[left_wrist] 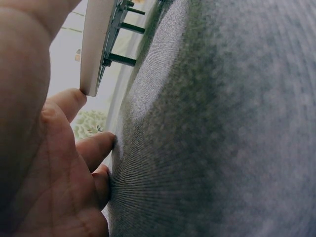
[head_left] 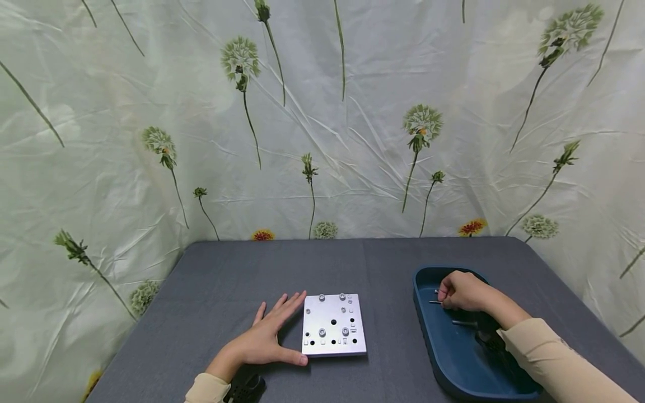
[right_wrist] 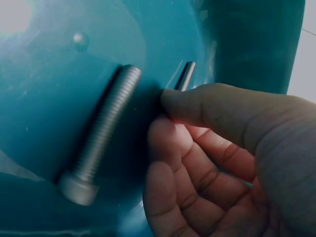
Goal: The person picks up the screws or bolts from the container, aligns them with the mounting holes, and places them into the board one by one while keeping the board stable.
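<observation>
My left hand lies spread at the left side of a silvery square metal plate, its thumb by the near corner and forefinger by the far one. Several socket-head screws and holes dot the plate's top; in the left wrist view, threaded shanks stick out underneath. Over the blue tray, my right hand has curled fingers, with thumb and forefinger pinching a thin metal pin, part of it hidden behind the thumb. A larger socket-head screw lies on the tray floor beside the fingers.
The tray's raised wall surrounds the right hand. A grey cloth covers the table. Behind it hangs a pale curtain printed with flowers. A dark wrist device sits under the left wrist.
</observation>
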A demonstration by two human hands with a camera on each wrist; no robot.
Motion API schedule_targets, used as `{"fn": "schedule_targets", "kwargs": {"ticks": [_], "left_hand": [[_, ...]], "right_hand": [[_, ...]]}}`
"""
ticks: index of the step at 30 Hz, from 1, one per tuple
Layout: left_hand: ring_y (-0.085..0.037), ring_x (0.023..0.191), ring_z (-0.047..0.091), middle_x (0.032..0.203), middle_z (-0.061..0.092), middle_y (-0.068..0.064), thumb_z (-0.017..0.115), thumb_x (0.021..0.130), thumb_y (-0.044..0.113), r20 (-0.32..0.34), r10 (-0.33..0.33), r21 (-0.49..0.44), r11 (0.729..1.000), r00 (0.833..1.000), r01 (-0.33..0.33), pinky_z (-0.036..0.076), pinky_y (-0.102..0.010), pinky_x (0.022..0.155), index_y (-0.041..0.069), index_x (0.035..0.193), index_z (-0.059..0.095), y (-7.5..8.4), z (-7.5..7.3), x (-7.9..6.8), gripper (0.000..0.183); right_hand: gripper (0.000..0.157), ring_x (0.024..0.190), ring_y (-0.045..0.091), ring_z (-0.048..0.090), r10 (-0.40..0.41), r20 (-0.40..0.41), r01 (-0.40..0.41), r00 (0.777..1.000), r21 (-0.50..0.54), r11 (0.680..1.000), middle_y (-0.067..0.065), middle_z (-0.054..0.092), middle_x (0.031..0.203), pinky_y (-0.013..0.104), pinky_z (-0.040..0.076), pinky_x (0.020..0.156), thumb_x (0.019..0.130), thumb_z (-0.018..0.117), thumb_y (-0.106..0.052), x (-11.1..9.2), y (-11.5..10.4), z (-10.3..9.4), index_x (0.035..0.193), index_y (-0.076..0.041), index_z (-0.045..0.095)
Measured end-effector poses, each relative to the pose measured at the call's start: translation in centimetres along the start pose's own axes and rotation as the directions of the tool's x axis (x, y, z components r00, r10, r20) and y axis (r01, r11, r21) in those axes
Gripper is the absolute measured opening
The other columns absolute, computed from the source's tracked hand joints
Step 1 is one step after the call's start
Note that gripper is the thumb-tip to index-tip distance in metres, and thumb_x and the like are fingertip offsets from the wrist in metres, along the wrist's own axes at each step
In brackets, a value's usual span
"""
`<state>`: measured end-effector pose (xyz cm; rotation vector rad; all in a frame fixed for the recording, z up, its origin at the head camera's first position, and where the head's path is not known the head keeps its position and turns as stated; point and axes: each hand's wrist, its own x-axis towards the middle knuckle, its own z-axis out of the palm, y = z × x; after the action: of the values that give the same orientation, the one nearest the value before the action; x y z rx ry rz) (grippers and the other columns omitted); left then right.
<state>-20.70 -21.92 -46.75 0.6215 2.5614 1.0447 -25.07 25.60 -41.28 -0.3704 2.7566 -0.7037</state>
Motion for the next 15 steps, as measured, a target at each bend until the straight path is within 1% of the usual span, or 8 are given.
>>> {"fn": "schedule_targets", "kwargs": {"ticks": [3, 7, 10, 15], "left_hand": [[-0.044, 0.169, 0.003, 0.181, 0.02, -0.01, 0.097, 0.076, 0.051, 0.001, 0.0, -0.003, 1.0, 1.0, 0.0, -0.015, -0.08, 0.122, 0.028, 0.174, 0.021, 0.03, -0.02, -0.04, 0.126], [-0.044, 0.169, 0.003, 0.181, 0.02, -0.01, 0.097, 0.076, 0.05, 0.001, -0.002, -0.005, 1.0, 1.0, 0.002, -0.015, -0.08, 0.122, 0.028, 0.174, 0.021, 0.03, -0.03, -0.03, 0.126], [-0.044, 0.169, 0.003, 0.181, 0.02, -0.01, 0.097, 0.076, 0.05, 0.002, -0.003, -0.008, 1.0, 1.0, 0.003, -0.015, -0.081, 0.122, 0.028, 0.174, 0.021, 0.02, -0.03, 0.0, 0.126], [-0.046, 0.168, 0.002, 0.181, 0.02, -0.011, 0.096, 0.076, 0.051, 0.009, 0.008, -0.005, 1.0, 1.0, -0.008, -0.015, -0.082, 0.121, 0.028, 0.174, 0.02, -0.07, -0.03, 0.11, 0.126]], "right_hand": [[0.009, 0.067, 0.013, 0.059, 0.009, -0.009, -0.008, 1.0, 0.007, 1.0, 0.0, 0.069, 0.074, 0.031, 0.052, 0.065, 0.088, 0.076, 0.002, 0.02, 0.0, 0.02, 0.085, -0.005, 0.073], [0.012, 0.067, 0.013, 0.06, 0.016, -0.003, -0.016, 1.0, 0.019, 1.0, -0.001, 0.072, 0.075, 0.031, 0.051, 0.065, 0.086, 0.073, 0.005, 0.03, -0.11, 0.02, 0.084, -0.006, 0.073], [0.012, 0.067, 0.013, 0.06, 0.005, 0.006, -0.006, 1.0, 0.017, 1.0, -0.001, 0.071, 0.074, 0.031, 0.051, 0.064, 0.087, 0.072, 0.005, 0.05, -0.14, -0.02, 0.083, -0.006, 0.073], [0.011, 0.065, 0.014, 0.059, -0.021, 0.025, 0.021, 0.999, 0.026, 0.999, 0.0, 0.067, 0.071, 0.031, 0.051, 0.062, 0.091, 0.073, 0.0, -0.03, 0.01, -0.08, 0.082, -0.007, 0.072]]}}
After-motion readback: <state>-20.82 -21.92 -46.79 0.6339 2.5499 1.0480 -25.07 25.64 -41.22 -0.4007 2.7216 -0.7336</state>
